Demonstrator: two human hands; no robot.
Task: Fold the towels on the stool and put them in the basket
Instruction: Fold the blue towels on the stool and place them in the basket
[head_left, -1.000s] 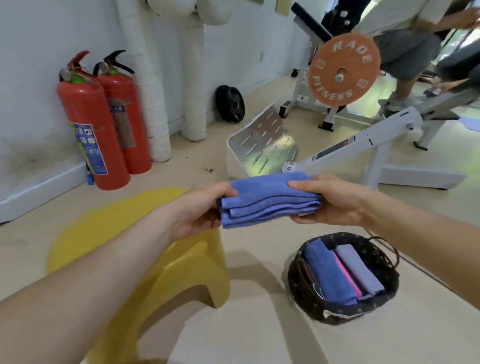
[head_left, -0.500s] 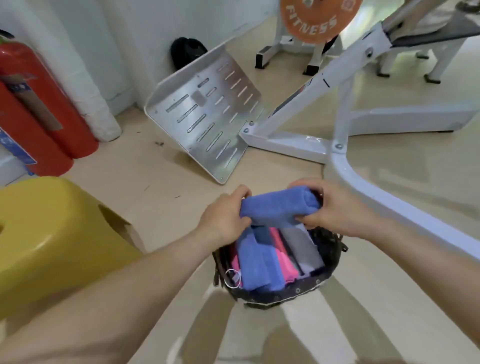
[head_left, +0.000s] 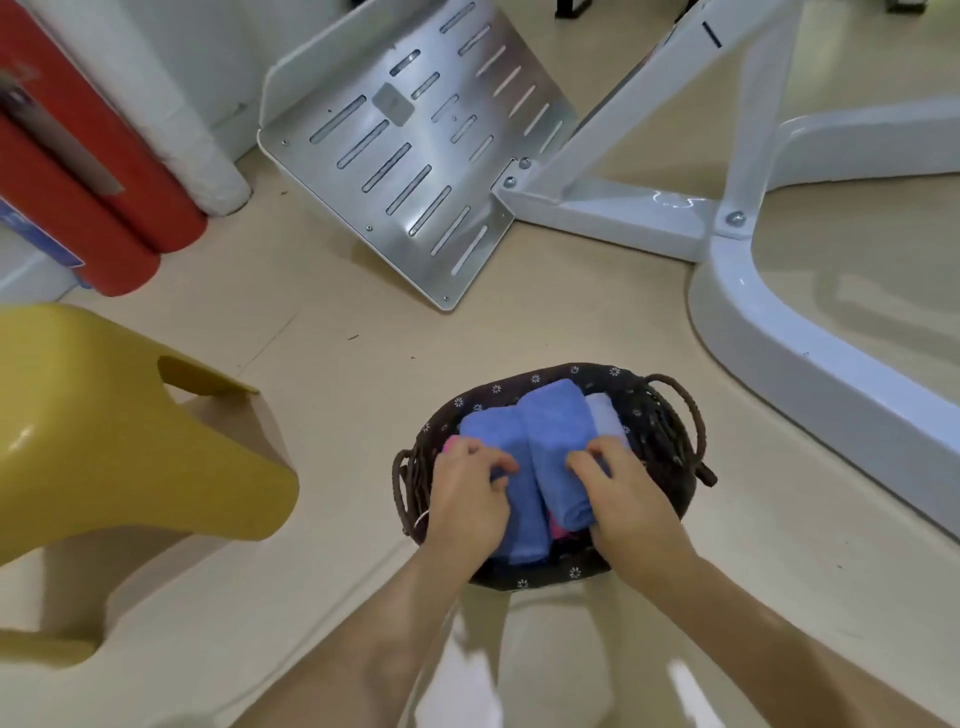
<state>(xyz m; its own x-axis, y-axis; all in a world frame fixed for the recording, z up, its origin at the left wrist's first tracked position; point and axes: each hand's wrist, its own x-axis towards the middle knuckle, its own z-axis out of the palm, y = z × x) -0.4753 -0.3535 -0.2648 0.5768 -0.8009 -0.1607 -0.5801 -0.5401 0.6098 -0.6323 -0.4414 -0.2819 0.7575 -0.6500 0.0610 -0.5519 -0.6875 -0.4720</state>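
Note:
A dark woven basket (head_left: 670, 415) stands on the floor just in front of me. Inside it lie a folded blue towel (head_left: 556, 441), a second blue towel (head_left: 493, 428) to its left, a lavender towel (head_left: 605, 418) on the right and a sliver of pink towel (head_left: 558, 530). My left hand (head_left: 465, 504) and my right hand (head_left: 628, 504) are both in the basket, fingers curled against either side of the middle blue towel. The yellow stool (head_left: 104, 441) stands to the left; the part of its top that shows is bare.
Two red fire extinguishers (head_left: 93, 171) and a white wrapped pipe (head_left: 171, 119) stand at the wall, far left. A slotted metal footplate (head_left: 405, 145) and the white frame of a gym machine (head_left: 779, 338) lie beyond and to the right of the basket.
I carried the folded blue towel from above the stool over to the basket and lowered it in between the other towels. The view tilted downward.

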